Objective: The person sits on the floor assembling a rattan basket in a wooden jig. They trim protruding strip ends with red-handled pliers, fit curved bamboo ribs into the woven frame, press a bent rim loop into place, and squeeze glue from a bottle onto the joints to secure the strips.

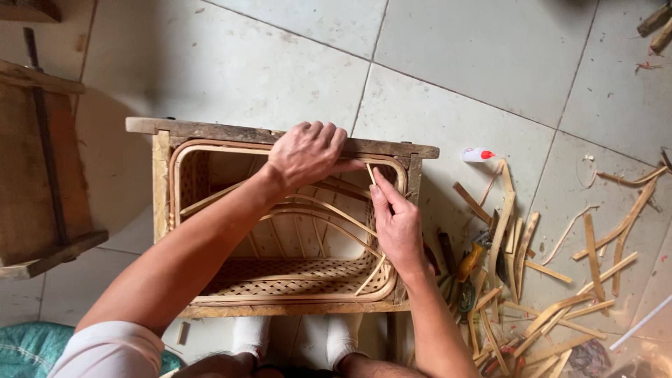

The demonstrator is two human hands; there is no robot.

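Two hands meet over one corner of our work, and we take the scene from left to right. At nine o'clock stands a rough wooden bench (42,175), cut off by the frame edge, so we cannot tell its full shape. Centre frame sits the wooden frame (280,133), a box-like form that grips the woven basket (294,276) inside it, seemingly so the weave keeps a square shape while we work the rim. Our left hand (306,152) lies at twelve o'clock of the basket, fingers curled and pressed together over the far rail, apparently pinning the rim band down; what sits under the palm is hidden. Just to its four o'clock, our right hand (397,224) pinches a thin bamboo splint (371,173) between thumb and forefinger, its tip standing up beside the far right corner, where it looks ready to be tucked in. Loose curved strips (329,217) arch across the basket's open inside, and their ends vanish behind the hands. At two o'clock a small glue bottle (478,155) with a red tip lies on the tiled floor (455,49), within reach. From three to five o'clock bamboo offcuts (560,308) litter the tiles, and a yellow-handled tool (470,260) lies half buried among them, its kind hard to make out
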